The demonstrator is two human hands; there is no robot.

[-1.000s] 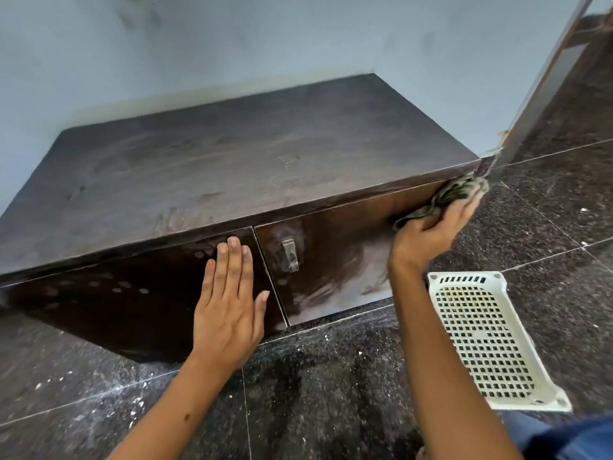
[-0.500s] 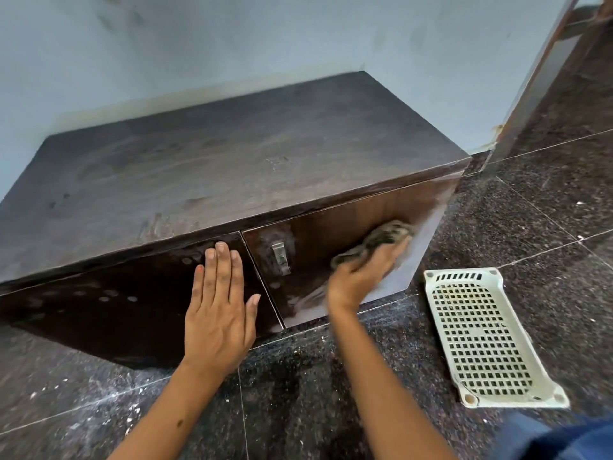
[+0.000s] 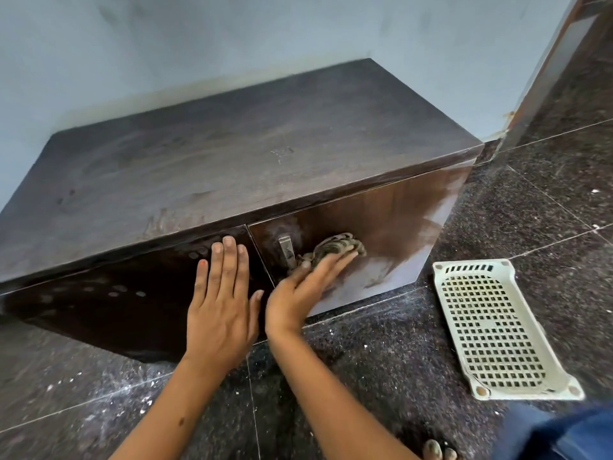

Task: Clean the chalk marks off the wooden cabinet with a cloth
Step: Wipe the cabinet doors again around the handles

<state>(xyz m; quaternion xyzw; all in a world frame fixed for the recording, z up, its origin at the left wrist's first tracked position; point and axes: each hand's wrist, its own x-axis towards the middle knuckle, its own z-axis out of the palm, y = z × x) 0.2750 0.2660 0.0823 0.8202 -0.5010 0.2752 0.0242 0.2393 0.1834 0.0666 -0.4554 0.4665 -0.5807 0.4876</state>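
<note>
A low dark wooden cabinet [image 3: 232, 167] stands against the wall, with two front doors. My right hand [image 3: 302, 287] presses a crumpled greyish cloth [image 3: 335, 249] against the right door, just right of its metal handle [image 3: 286, 250]. White chalky smears [image 3: 381, 270] cover the lower and right parts of that door. My left hand [image 3: 220, 300] lies flat with fingers together on the left door, close to the gap between the doors. Faint chalk marks [image 3: 162, 220] show on the cabinet top near its front edge.
A cream perforated plastic tray [image 3: 491, 330] lies on the dark speckled tile floor to the right of the cabinet. White dust speckles the floor [image 3: 99, 393] in front. A door frame [image 3: 547, 68] rises at the far right. My toes [image 3: 436, 451] and blue clothing [image 3: 570, 433] show at the bottom.
My right hand has swept the cloth leftward across the right door, from its upper right corner to beside the handle. My left hand stays flat on the left door.
</note>
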